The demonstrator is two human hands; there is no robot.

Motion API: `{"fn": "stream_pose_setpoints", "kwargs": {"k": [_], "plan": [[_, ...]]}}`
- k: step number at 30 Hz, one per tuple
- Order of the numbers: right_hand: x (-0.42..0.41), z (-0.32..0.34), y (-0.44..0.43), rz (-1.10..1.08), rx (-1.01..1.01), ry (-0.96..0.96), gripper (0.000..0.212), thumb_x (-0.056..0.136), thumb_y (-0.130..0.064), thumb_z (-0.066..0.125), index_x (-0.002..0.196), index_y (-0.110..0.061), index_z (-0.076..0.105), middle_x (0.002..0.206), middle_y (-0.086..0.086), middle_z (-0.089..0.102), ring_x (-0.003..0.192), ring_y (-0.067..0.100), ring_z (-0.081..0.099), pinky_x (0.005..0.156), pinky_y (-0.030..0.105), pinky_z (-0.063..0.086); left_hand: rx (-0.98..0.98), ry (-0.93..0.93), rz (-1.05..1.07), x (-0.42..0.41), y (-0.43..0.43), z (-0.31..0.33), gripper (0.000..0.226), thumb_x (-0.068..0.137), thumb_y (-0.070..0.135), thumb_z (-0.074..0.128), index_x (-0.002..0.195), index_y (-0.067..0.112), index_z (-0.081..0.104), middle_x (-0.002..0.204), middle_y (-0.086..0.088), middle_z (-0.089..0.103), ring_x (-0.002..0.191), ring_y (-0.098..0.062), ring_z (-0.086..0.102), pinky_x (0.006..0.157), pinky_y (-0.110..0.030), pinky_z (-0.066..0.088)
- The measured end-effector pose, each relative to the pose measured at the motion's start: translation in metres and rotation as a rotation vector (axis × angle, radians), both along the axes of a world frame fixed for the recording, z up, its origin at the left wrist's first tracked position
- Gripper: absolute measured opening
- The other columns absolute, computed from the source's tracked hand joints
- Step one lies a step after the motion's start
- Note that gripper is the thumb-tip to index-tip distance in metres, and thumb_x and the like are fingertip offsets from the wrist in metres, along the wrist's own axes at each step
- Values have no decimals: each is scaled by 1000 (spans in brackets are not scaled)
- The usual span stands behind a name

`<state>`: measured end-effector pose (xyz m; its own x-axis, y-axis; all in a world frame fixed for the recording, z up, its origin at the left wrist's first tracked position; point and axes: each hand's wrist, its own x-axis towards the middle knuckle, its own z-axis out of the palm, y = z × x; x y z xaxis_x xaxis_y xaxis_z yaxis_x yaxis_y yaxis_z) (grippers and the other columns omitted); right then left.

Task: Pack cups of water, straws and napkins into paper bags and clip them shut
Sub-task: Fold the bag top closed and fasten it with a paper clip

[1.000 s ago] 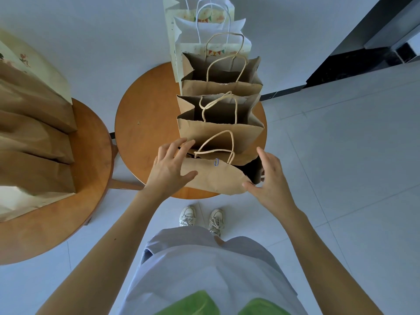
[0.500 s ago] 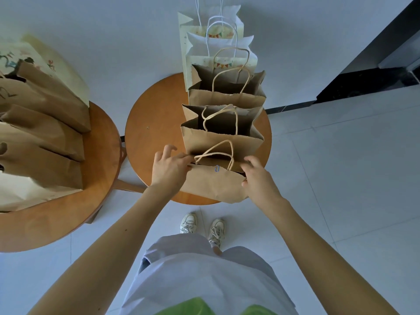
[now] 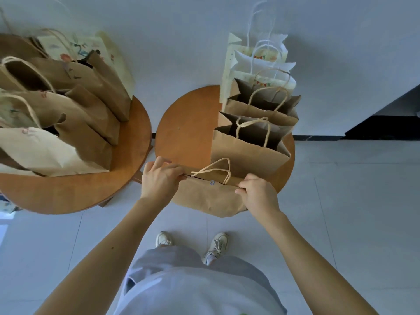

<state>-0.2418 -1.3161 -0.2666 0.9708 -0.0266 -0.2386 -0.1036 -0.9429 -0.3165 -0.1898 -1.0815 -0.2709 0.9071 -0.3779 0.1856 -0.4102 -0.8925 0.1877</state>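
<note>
The nearest brown paper bag (image 3: 204, 196) stands at the front edge of the round wooden table (image 3: 184, 137), its top pressed flat with a small clip (image 3: 212, 182) at the middle and rope handles above. My left hand (image 3: 160, 178) pinches the bag's top left corner. My right hand (image 3: 256, 192) pinches the top right corner. Behind it stand two open brown bags (image 3: 245, 153) (image 3: 261, 110), then white patterned bags (image 3: 259, 64). No cups, straws or napkins show.
A second round table (image 3: 127, 169) on the left carries several brown and patterned bags (image 3: 68, 123) lying against each other. A white wall runs behind both tables. Grey tiled floor spreads to the right, and my feet (image 3: 191, 242) stand just before the table.
Both hands moved from the bag's sides to its top corners and closed on them, pressing the mouth flat. The view shifted right and down, so the left table shows more.
</note>
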Motion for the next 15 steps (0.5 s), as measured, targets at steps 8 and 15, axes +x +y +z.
{"fn": "stream_pose_setpoints", "kwargs": {"k": [8, 15], "plan": [[42, 28, 91, 86, 5, -197, 18, 85, -26, 65, 92, -11, 74, 86, -4, 66, 96, 19, 45, 60, 26, 36, -117, -24, 105, 18, 99, 20, 8, 71, 20, 68, 67, 25, 73, 58, 8, 63, 64, -22, 60, 56, -27, 42], [76, 31, 153, 40, 44, -274, 19, 81, -19, 70, 95, -7, 74, 90, 3, 68, 100, 22, 49, 73, 32, 47, -189, -25, 39, 54, 163, 31, 6, 74, 9, 75, 75, 16, 76, 67, 0, 67, 68, -24, 64, 58, -30, 49]]}}
